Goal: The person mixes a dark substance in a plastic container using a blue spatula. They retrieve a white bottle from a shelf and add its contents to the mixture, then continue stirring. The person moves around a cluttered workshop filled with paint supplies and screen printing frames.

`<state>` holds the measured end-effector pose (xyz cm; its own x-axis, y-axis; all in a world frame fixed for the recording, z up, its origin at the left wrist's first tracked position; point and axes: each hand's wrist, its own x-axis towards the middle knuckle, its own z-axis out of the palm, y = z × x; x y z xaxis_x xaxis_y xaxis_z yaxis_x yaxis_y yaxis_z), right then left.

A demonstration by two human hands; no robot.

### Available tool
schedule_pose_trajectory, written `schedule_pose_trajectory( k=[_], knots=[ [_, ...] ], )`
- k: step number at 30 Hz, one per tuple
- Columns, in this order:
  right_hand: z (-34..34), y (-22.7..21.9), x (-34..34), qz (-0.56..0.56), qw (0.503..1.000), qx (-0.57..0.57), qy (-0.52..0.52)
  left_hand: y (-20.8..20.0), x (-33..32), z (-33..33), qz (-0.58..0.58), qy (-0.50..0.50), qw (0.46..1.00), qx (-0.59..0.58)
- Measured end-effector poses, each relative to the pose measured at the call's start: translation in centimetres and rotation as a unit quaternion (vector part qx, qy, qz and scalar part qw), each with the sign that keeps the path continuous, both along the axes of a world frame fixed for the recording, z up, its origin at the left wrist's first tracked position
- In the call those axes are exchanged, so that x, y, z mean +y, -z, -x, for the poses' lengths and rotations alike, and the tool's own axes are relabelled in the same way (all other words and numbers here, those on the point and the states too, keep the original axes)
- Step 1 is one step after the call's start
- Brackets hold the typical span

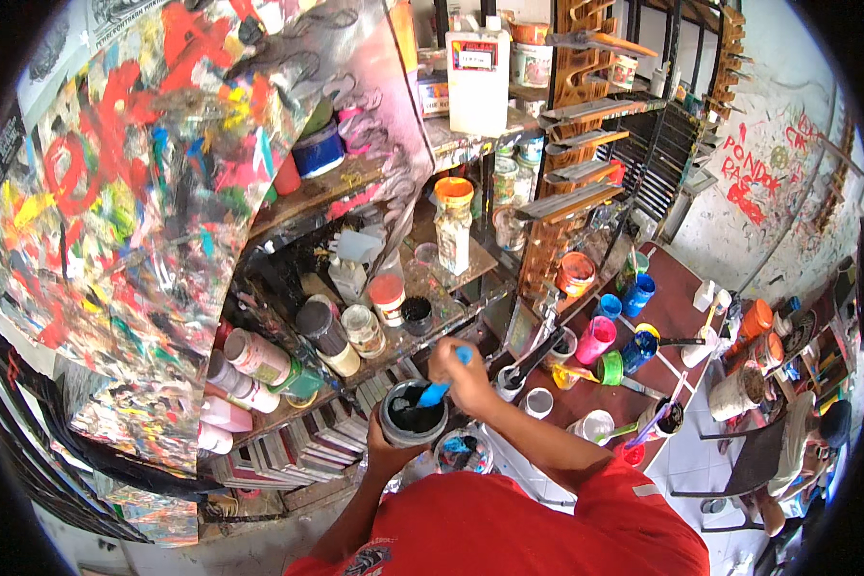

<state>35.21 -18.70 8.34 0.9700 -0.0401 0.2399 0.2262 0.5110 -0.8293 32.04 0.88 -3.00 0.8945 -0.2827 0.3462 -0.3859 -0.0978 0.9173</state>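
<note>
Two hands: both grasping.
Left hand: cups paint tub from below, steadying it.
Right hand: clenched on blue stick, tip in tub for stirring.
Shelf: behind tub, bottles.

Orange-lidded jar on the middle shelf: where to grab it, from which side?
Grip the orange-lidded jar around its clear body just below the lid, coming from the open front of the shelf. It stands upright and tall, and the shelf above probably crowds a top-down reach. Both hands are busy: left hand holds the paint can, right hand the blue tool.
</note>
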Motion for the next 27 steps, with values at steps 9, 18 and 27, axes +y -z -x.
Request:
schedule_pose_trajectory(
  k=[9, 18, 27],
  knots=[
    [-12.1, -14.4, -13.2, 0.209, 0.931, -0.127, 0.272, -3.1, 0.6, 1.4, 0.074, -0.018, 0.994, 0.072],
    [-28.8, -23.4, -22.8, 0.349, 0.818, -0.122, 0.441, 0.7, 2.0, 3.2, 0.123, -0.071, 0.982, 0.122],
    [-26.8, -22.3, -22.4, 0.354, 0.79, -0.237, 0.44, 3.7, 4.8, 4.7, 0.078, -0.152, 0.979, 0.114]
  ],
)
